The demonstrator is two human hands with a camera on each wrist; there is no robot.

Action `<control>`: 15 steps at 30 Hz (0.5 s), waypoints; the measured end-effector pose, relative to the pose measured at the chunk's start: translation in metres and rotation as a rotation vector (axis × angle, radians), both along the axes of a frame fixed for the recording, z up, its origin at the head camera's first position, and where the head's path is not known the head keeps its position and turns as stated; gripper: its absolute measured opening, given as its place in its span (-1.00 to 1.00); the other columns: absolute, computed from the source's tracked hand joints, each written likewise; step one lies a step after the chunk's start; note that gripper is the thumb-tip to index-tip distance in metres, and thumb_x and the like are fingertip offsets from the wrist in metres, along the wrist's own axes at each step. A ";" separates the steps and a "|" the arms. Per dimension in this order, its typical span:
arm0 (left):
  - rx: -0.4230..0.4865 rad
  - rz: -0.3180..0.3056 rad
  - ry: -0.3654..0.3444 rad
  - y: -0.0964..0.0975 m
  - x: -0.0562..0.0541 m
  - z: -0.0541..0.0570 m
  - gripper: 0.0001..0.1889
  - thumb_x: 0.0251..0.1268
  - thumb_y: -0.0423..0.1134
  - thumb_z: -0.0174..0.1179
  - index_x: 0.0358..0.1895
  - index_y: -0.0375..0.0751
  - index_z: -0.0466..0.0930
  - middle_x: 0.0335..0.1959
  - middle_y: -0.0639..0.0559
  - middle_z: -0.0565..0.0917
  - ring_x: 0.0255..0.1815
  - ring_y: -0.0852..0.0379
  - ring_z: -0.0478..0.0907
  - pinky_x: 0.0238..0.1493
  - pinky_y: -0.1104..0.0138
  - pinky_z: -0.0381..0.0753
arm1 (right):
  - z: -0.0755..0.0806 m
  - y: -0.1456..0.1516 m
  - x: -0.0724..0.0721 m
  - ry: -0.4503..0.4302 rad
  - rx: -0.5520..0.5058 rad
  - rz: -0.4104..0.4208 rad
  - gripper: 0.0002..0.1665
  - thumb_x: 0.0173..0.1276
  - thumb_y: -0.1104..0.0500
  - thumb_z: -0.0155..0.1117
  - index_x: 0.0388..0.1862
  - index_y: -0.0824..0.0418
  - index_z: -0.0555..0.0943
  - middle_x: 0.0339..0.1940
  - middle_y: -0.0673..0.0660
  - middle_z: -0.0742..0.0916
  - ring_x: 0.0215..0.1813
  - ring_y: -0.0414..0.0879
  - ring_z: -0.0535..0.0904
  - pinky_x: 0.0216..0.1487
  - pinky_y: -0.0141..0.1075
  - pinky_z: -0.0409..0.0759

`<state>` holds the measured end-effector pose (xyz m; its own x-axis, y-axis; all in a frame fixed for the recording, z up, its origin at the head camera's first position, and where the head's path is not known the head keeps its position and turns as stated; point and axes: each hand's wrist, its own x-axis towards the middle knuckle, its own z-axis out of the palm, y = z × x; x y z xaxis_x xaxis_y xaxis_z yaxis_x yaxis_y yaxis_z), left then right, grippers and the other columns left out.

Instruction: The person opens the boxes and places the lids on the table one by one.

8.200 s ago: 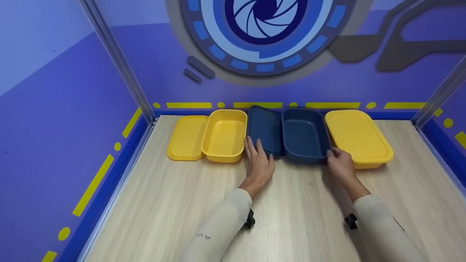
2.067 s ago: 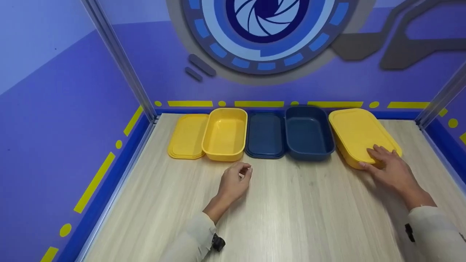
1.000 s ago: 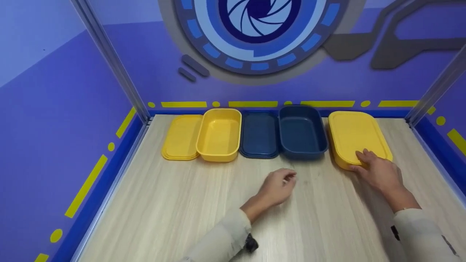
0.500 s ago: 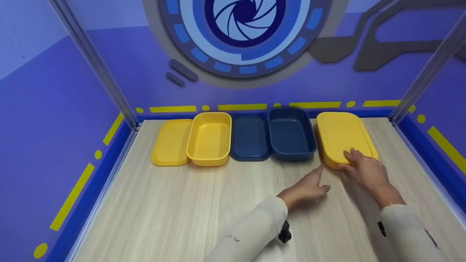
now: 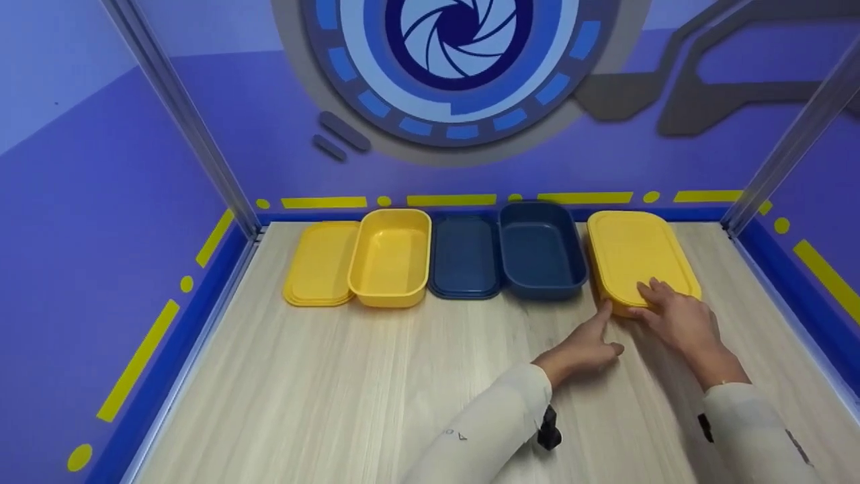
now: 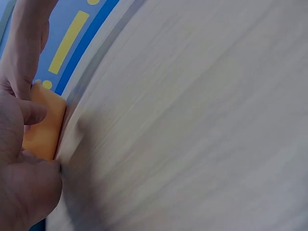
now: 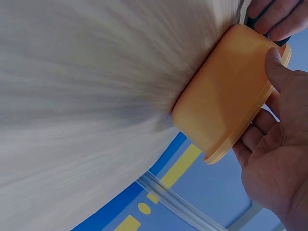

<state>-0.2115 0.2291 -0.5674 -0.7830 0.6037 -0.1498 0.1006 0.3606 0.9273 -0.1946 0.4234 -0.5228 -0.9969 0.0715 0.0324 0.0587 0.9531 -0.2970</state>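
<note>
A lidded yellow food container (image 5: 641, 252) stands at the right end of a row along the back wall. My right hand (image 5: 685, 326) holds its front end, with the fingers over the lid and the thumb (image 7: 275, 67) against the front wall. My left hand (image 5: 581, 346) reaches across with extended fingers, their tips right at the container's front left corner. In the right wrist view, the left fingers (image 7: 284, 19) show beside that corner. Just left of the container stands an open navy container (image 5: 541, 252).
Further left along the row are a navy lid (image 5: 465, 259) lying flat, an open yellow container (image 5: 391, 259) and a yellow lid (image 5: 319, 265) that tucks against it. Blue printed panels rise behind and at both sides of the wooden tabletop (image 5: 376, 390).
The navy lid, tilted at first, now lies flat. My right hand moved from the navy container to the lidded yellow one, now turned straighter. My left hand has come rightward to its corner.
</note>
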 end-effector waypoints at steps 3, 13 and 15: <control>0.012 -0.015 0.008 0.003 -0.002 -0.002 -0.05 0.45 -0.23 0.21 0.79 0.00 -0.14 0.82 0.16 -0.08 0.79 0.31 -0.05 0.74 0.41 0.08 | -0.003 0.000 0.001 0.048 0.010 0.020 -0.13 0.47 -0.11 0.44 0.60 0.25 0.39 0.58 0.51 0.43 0.54 0.57 0.35 0.47 0.47 0.32; 0.012 0.017 -0.001 0.012 -0.006 0.002 -0.04 0.46 -0.15 0.25 0.78 -0.06 -0.12 0.81 0.13 -0.05 0.79 0.27 -0.03 0.74 0.39 0.12 | -0.007 0.005 0.002 0.120 0.070 0.061 -0.16 0.48 -0.15 0.41 0.56 0.25 0.45 0.54 0.50 0.49 0.45 0.59 0.45 0.37 0.47 0.41; 0.001 0.021 -0.005 0.013 -0.006 0.005 -0.07 0.49 -0.15 0.24 0.78 -0.08 -0.09 0.81 0.12 -0.03 0.79 0.27 -0.02 0.74 0.38 0.11 | -0.007 0.005 0.003 0.116 0.072 0.058 -0.16 0.48 -0.14 0.42 0.57 0.25 0.45 0.54 0.51 0.48 0.45 0.60 0.44 0.38 0.48 0.41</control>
